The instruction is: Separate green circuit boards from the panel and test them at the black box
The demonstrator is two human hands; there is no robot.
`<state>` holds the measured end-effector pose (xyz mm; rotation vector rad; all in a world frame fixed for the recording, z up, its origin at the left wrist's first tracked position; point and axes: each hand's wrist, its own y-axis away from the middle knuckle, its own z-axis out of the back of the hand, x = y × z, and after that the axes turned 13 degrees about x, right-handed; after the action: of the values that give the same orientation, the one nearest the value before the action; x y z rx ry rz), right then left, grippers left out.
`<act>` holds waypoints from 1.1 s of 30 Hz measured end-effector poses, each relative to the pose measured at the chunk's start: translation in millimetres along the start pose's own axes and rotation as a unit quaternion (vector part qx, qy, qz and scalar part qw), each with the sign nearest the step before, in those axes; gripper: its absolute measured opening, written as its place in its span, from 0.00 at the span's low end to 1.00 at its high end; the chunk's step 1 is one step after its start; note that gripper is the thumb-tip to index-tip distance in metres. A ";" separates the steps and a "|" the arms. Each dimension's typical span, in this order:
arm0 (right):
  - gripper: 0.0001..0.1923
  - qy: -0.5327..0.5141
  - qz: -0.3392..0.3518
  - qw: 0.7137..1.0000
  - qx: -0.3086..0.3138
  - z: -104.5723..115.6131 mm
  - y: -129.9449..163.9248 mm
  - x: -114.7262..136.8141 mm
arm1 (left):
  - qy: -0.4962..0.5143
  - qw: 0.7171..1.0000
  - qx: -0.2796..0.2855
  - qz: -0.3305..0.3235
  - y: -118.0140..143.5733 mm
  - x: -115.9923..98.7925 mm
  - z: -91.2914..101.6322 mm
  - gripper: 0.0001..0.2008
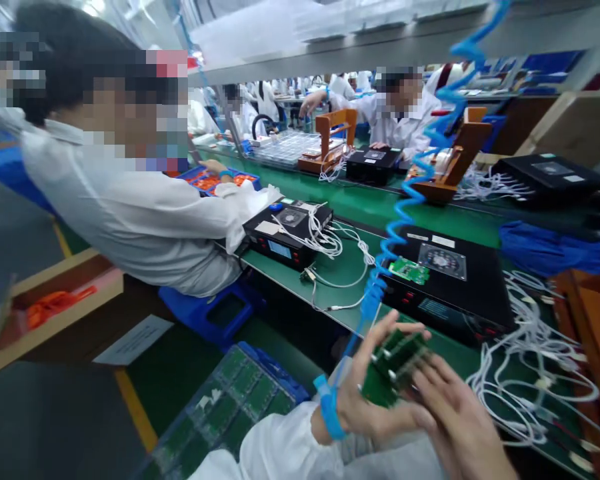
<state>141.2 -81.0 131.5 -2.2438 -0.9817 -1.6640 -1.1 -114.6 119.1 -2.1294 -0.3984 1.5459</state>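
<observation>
Raised above the lap and angled toward each other, the left hand (363, 397) and the right hand (457, 410) meet around the green circuit boards (397, 363). The left holds them, its fingers arched over the top and its thumb stretched low toward the other palm. The right comes in from the lower corner with fingers long and nearly straight, their tips beside the boards; motion blur means I cannot tell whether it grips or only touches. Thin, flat and straight-edged, the boards carry small pale, shiny parts. A smooth blue wristband (331, 408) circles the left wrist above a loose, creased white sleeve (277, 440), and a springy, coiled blue cord (375, 292) rises nearby. Beyond the hands, a matte black box (480, 280) with a round fan grille (443, 260) bears another green board (410, 271). Thin, glossy white cables (530, 393) lie tangled to its right.
</observation>
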 end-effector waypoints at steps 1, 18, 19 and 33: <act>0.31 -0.018 -0.015 0.999 0.035 -17.1 -18.1 -6.3 | 0.001 0.999 -0.031 0.020 2.6 -8.2 14.3 0.50; 0.16 0.223 0.030 0.947 0.227 -162.5 -159.1 -79.8 | 0.008 0.890 -0.449 0.078 45.4 -38.5 191.0 0.17; 0.14 0.256 0.040 0.940 0.221 -161.2 -160.8 -76.5 | 0.030 0.888 -0.453 0.078 45.4 -38.1 196.2 0.17; 0.03 0.615 0.214 0.759 0.017 -121.8 -240.1 -76.0 | 0.006 0.886 -0.414 0.206 22.4 0.1 250.6 0.15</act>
<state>-110.2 11.0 50.3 -0.7511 -0.1094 -2.1817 -239.1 -82.0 44.4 -3.0332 -0.7432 1.7882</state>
